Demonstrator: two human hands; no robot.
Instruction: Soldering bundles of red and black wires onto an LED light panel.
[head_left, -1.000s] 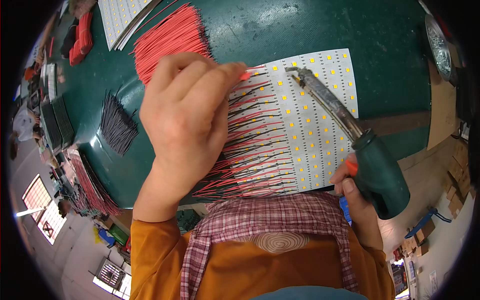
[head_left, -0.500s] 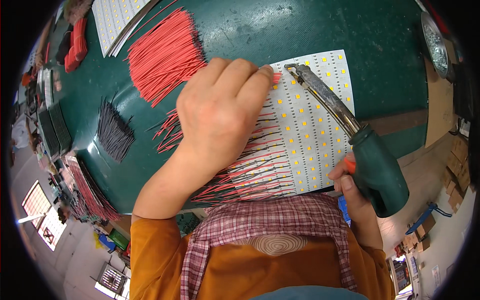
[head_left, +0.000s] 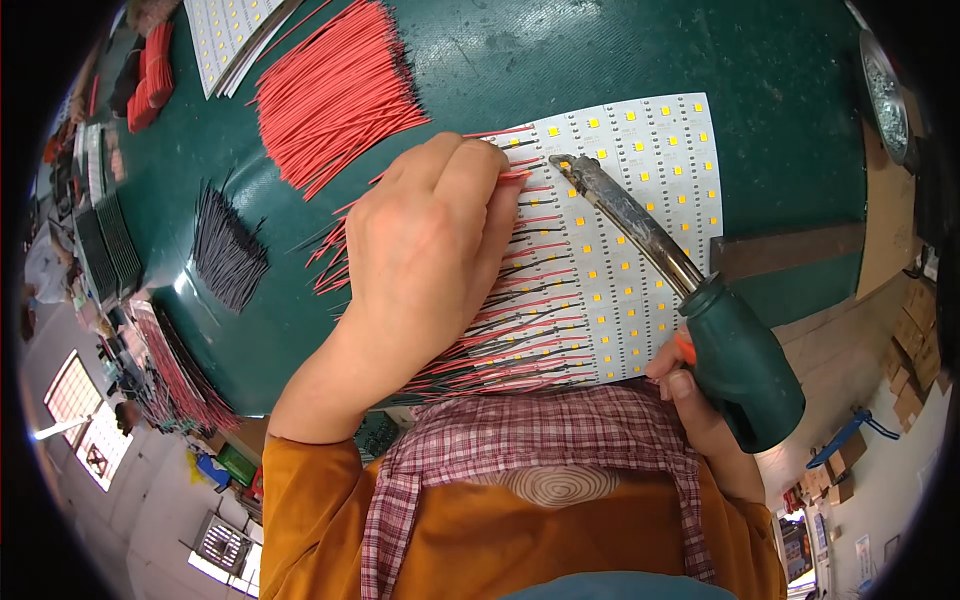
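A white LED board (head_left: 690,205) with rows of yellow chips lies on the green table. Red and black wires (head_left: 535,290) run along its left edge, their ends on the small pads. My left hand (head_left: 425,225) is closed over this edge, with red wires (head_left: 515,175) pinched at the fingertips; the palm side is hidden. My right hand (head_left: 705,410) grips a green-handled soldering gun (head_left: 745,360), partly hiding the fingers. Its dark tip is over the board, just right of the pinched wires; whether it touches a pad I cannot tell.
A large pile of red wires (head_left: 335,100) lies beyond my left hand, and a smaller black wire bundle (head_left: 230,250) to the left. More LED boards (head_left: 235,40) are stacked at the far left. A dark bar (head_left: 790,250) and a round metal dish (head_left: 882,95) are at right.
My left hand has moved nearer to me, uncovering a red wire at the board's far left corner. The soldering gun's tip has shifted left and nearer. The board has slid slightly right.
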